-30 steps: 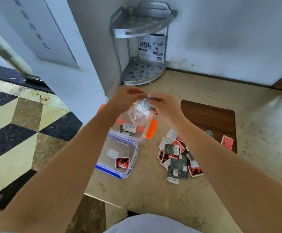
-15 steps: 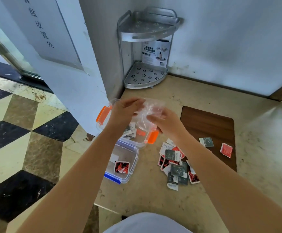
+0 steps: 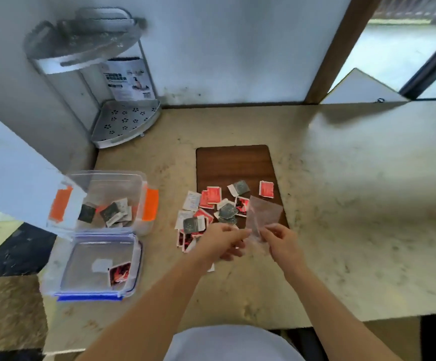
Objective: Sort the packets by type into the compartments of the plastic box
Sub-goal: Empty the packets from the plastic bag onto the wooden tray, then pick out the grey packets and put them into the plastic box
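Note:
A clear plastic box [image 3: 133, 183] with orange clips stands at the left and holds several grey packets [image 3: 110, 213]. Its blue-rimmed lid [image 3: 63, 280] lies in front of it with one red-and-black packet [image 3: 120, 272] on it. A loose pile of red, grey and white packets [image 3: 213, 207] lies on the counter and across the near edge of a brown board. My left hand [image 3: 222, 242] and my right hand [image 3: 280, 239] both pinch a clear plastic bag [image 3: 262, 217] over the near side of the pile. The bag looks empty.
A brown wooden board [image 3: 235, 162] lies on the beige stone counter [image 3: 342, 204]. A metal corner shelf [image 3: 123, 121] stands in the back left corner against the wall. The counter's left edge drops to a tiled floor beside the box.
My hands and the clear bag have moved right from above the plastic box to above the packet pile. The view has swung to the right.

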